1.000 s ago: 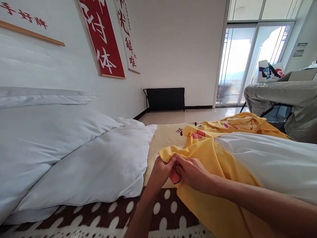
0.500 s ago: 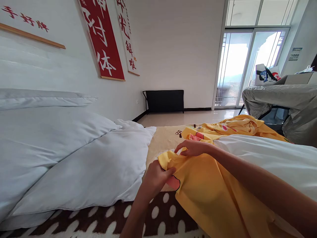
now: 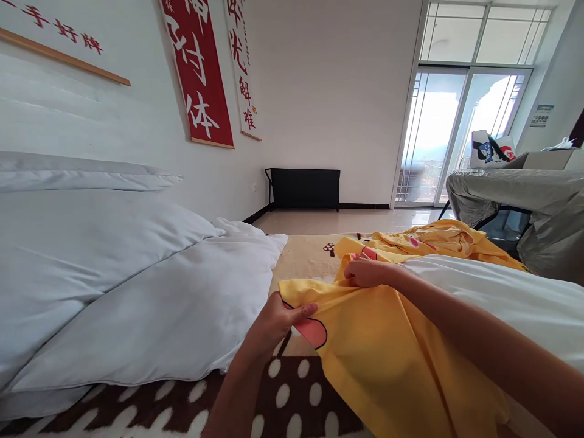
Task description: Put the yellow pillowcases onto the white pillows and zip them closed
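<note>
A yellow duvet cover with pink printed patches lies bunched across the bed, its near part hanging toward me. My left hand pinches its corner between thumb and fingers, thumb on top. Farther along the same edge, my right hand is closed on the fabric, its fingertips partly hidden in the folds. Between the two hands the edge is stretched. A white quilt lies beside and partly under my right forearm, against the yellow cloth; how far it goes inside the cover I cannot tell.
White pillows are piled on the left. Under everything is a beige and brown spotted blanket. A folded black frame leans on the far wall. At right stands a table with a grey cover, boxes on it, near a glass door.
My left hand has moved slightly left with the corner. My right hand has shifted right along the edge and its fingers have closed on the cloth, pulling the edge tauter.
</note>
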{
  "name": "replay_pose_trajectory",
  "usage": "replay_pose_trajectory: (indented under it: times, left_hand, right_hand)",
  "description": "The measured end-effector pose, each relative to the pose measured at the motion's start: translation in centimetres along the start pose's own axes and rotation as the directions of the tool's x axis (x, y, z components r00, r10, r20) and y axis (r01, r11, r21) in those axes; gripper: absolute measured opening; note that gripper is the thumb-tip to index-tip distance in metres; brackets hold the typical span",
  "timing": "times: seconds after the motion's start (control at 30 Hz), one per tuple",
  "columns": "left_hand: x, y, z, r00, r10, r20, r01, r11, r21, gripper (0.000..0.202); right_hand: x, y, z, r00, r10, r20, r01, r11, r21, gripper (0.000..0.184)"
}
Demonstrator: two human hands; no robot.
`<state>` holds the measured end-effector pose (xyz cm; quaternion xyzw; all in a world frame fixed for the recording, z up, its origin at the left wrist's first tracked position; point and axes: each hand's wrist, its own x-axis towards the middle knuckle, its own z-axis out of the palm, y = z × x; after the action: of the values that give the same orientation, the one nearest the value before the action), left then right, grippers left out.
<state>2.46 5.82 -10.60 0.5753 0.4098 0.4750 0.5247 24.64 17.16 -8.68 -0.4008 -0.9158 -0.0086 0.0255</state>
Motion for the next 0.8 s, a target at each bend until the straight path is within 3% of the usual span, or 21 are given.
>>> replay_pose_trajectory:
  times: [0.13,0.3,0.5,0.67,0.73,0.8]
  left_hand:
    - [0.3,-0.4,-0.2,0.999,0.046,0.012,-0.042,0.978,-0.203,0.050]
    - [0.6,-0.8,0.0,0.999,-0.043,0.028,0.048,0.972,-0.229,0.048]
    - [0.8,-0.8,0.1,0.967,-0.045,-0.251,0.072,0.993,0.097,0.022]
    - [1.0,-0.9,-0.2,0.970,-0.023,-0.241,0.052,0.992,0.113,0.023]
    - [1.2,-1.1,-0.2,0.971,-0.001,-0.239,0.029,0.993,0.114,0.028]
    - [1.4,-1.5,-0.2,0.966,0.014,-0.259,0.029,0.987,0.160,0.030]
  right_hand:
    - [0.0,0.8,-1.7,0.982,0.070,-0.174,-0.081,0.995,-0.061,0.021]
    - [0.2,1.4,-2.4,0.931,0.181,-0.317,-0.223,0.969,-0.101,0.028]
    - [0.3,0.4,-2.0,0.939,0.208,-0.275,-0.257,0.953,-0.158,0.021]
    - [0.4,-0.3,-2.2,0.955,0.227,-0.193,-0.255,0.957,-0.140,0.020]
    - [0.4,-1.2,-2.4,0.960,0.202,-0.194,-0.226,0.968,-0.111,0.031]
    - [0.4,-2.6,-2.6,0.971,0.109,-0.210,-0.111,0.994,0.006,0.043]
